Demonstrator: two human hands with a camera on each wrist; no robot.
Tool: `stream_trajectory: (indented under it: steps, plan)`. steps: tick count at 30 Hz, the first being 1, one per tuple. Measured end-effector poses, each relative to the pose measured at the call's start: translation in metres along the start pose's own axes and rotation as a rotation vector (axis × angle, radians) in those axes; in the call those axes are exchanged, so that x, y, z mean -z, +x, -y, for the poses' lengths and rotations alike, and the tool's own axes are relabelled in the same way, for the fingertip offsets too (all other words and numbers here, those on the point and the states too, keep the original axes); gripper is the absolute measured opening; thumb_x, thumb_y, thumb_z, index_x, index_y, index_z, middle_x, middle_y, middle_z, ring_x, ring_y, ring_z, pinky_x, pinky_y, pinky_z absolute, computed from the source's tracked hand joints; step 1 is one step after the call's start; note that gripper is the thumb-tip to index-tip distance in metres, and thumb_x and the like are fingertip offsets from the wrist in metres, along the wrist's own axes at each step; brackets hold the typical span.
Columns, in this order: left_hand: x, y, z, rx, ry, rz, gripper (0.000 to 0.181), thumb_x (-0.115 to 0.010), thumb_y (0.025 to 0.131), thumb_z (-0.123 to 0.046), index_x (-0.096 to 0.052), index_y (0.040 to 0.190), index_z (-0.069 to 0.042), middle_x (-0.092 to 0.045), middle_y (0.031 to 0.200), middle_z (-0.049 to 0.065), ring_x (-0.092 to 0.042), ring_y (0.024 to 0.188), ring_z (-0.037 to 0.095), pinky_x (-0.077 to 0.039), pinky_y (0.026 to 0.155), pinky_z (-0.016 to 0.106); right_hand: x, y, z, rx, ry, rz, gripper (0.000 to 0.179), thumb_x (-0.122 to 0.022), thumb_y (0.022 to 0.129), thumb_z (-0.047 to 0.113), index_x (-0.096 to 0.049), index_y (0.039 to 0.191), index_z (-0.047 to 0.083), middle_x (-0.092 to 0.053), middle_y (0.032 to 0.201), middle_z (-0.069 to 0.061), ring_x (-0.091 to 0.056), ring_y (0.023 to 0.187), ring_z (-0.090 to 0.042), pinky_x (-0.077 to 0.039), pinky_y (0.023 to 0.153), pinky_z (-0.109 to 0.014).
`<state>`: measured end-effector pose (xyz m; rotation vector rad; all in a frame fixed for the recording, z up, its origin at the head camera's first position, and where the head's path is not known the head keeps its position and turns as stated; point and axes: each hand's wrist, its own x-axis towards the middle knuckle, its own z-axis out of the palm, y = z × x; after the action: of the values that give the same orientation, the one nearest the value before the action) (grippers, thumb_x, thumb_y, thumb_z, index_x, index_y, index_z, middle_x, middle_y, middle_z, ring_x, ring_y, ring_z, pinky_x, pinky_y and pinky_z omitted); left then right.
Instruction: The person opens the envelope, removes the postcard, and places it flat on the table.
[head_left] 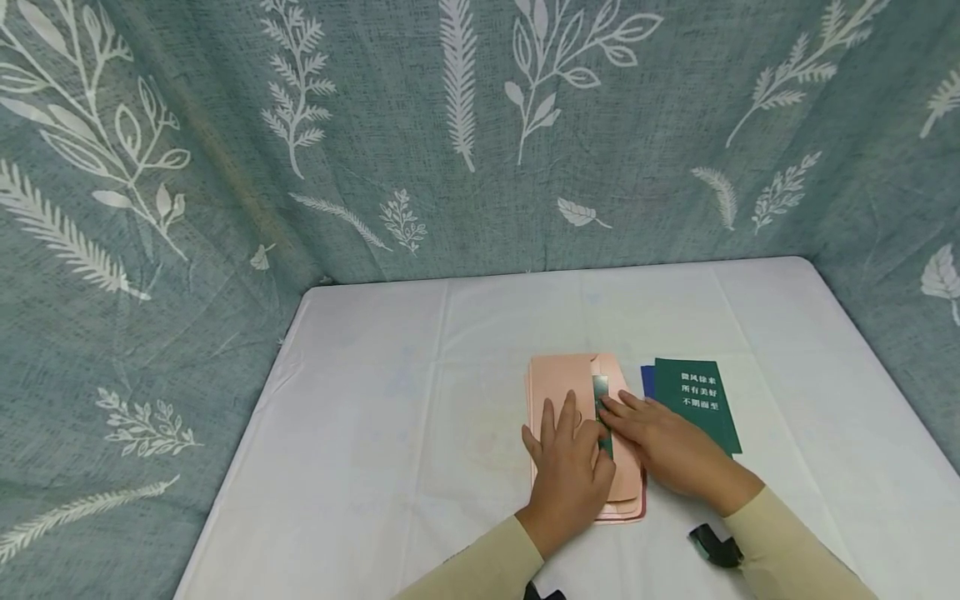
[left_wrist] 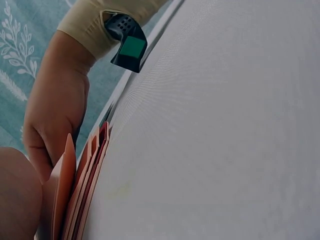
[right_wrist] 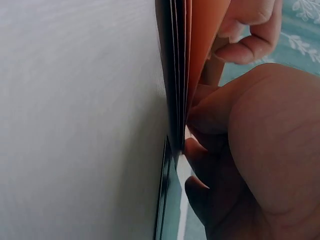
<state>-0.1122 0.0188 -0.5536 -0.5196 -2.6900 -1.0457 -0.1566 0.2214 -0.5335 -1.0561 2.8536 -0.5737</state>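
A pink envelope (head_left: 555, 371) lies on top of a small stack, its long opening facing right. A dark green card (head_left: 601, 387) shows partly inside the opening. My left hand (head_left: 567, 479) lies over the envelope, thumb and index finger bent at the raised edge of its panel, the other fingers spread. My right hand (head_left: 675, 446) reaches in from the right, its fingers extended onto the card and the opened side. In the right wrist view, fingertips of the right hand (right_wrist: 270, 145) touch the envelope's side (right_wrist: 205, 30). The hands hide much of the card.
To the right lies a dark green card (head_left: 693, 408) with white characters, overlapping a blue one (head_left: 647, 381). Beneath the top envelope, more pink and red envelopes (head_left: 630, 510) stick out. A white cloth covers the table (head_left: 375, 433); a patterned teal curtain (head_left: 480, 208) stands behind.
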Motion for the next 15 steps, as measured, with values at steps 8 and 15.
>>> stream_trajectory:
  steps: [8, 15]
  plan:
    - [-0.003, -0.001, 0.0, -0.006, 0.032, -0.018, 0.011, -0.057, 0.097, -0.014, -0.064, 0.105, -0.015, -0.039, 0.167, 0.027, -0.024, 0.153, 0.062, -0.014, 0.101, 0.095, 0.005, -0.007, -0.003, -0.067, -0.008, 0.002, 0.045, -0.067, 0.107, 0.004, -0.064, 0.151, 0.003, -0.053, 0.162, -0.012, -0.044, 0.152, -0.04, -0.034, 0.119, -0.063]
    - [-0.006, -0.002, 0.001, -0.004, 0.028, -0.014, 0.012, -0.057, 0.098, -0.013, -0.065, 0.107, -0.013, -0.037, 0.168, 0.027, -0.022, 0.154, 0.061, -0.013, 0.101, 0.095, 0.008, -0.012, -0.008, -0.089, -0.018, 0.006, 0.046, -0.067, 0.104, -0.002, -0.065, 0.15, 0.002, -0.054, 0.161, -0.014, -0.045, 0.15, -0.043, -0.034, 0.118, -0.064]
